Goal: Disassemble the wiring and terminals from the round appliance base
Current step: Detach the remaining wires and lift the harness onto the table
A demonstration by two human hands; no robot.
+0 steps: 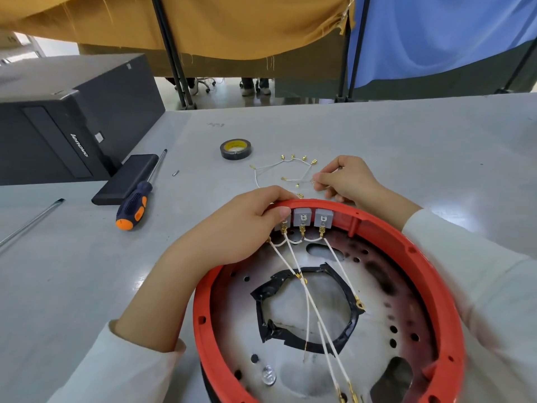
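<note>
A round red appliance base (200,303) lies near the viewer on a grey table (377,135). The left hand (241,225) grips its far rim, fingers curled over the edge, thumb beside three grey terminal blocks (313,218). White wires (308,292) run from those blocks toward the viewer across the base. Just beyond the rim, the right hand (345,181) pinches a loose wire harness (290,170) on the table. The left thumb is nearest the attached terminals.

A pale grey table (377,135) fills the foreground. Behind it, mustard fabric (232,24) and blue fabric (436,39) hang from black poles (171,53) over a light floor (226,91).
</note>
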